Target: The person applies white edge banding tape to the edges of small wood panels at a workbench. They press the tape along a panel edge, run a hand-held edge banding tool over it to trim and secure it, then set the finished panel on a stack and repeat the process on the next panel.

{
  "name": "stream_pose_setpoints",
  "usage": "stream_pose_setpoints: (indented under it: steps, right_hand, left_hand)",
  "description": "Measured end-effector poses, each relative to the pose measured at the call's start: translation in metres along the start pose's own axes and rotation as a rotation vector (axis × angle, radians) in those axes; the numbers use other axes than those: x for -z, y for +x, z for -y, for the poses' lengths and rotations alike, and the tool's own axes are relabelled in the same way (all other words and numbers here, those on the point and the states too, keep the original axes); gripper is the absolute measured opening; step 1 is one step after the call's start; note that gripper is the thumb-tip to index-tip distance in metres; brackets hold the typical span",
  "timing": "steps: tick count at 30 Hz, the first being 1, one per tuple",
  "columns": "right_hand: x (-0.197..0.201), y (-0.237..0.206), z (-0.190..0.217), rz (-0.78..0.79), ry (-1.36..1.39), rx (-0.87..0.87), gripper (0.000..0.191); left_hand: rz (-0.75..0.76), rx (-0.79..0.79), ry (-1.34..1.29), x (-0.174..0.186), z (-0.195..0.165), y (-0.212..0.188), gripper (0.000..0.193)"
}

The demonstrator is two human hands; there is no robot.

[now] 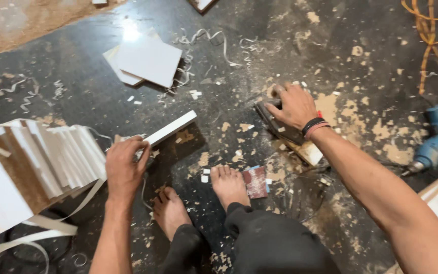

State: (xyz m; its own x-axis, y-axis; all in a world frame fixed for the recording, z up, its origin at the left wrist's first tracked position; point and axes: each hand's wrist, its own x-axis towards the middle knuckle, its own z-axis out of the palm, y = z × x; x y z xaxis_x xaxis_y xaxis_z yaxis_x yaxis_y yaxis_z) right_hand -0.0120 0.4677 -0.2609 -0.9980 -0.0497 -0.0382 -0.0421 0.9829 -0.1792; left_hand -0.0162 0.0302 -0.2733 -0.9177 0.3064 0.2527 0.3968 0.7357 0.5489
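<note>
Gripping white panel (167,131), left hand (123,167); right hand (295,105) outstretched.

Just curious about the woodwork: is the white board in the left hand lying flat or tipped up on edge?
On edge. The left hand grips the board with its thin white edge facing up, above the dark floor.

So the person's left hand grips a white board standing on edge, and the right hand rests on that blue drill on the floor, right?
Not quite. The left hand does grip the white board on edge, but the right hand rests on a dark hand tool lying in the sawdust. The blue drill lies untouched, apart from that hand near the frame's right edge. The head view shows this.
</note>
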Motion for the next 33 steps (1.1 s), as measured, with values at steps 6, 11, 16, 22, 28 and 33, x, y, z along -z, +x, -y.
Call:
stream_pose_setpoints:
  steps: [6, 11, 16, 22, 28, 33]
  right_hand:
    - [-0.032, 0.038, 0.151, -0.075, 0.324, 0.437, 0.028]
    - [-0.068, 0.078, 0.27, -0.057, 0.307, 0.552, 0.033]
    - [-0.078, 0.097, 0.281, 0.076, 0.179, 0.437, 0.051]
    - [-0.066, 0.125, 0.232, 0.302, 0.071, 0.486, 0.058]
    - [-0.077, 0.13, 0.216, 0.424, 0.718, 0.149, 0.058]
    - [-0.072, 0.124, 0.183, 0.498, 1.179, -0.105, 0.051]
  left_hand:
    - [0.016, 0.03, -0.006, -0.006, 0.018, -0.011, 0.009]
    - [-0.003, 0.016, -0.005, -0.009, 0.028, -0.017, 0.012]
    - [-0.024, 0.052, 0.052, -0.012, 0.031, -0.014, 0.011]
    - [-0.034, 0.024, 0.061, -0.015, 0.033, -0.012, 0.011]
    - [-0.018, 0.027, 0.061, -0.019, 0.029, -0.009, 0.011]
    - [-0.034, 0.018, 0.051, -0.024, 0.029, -0.012, 0.011]
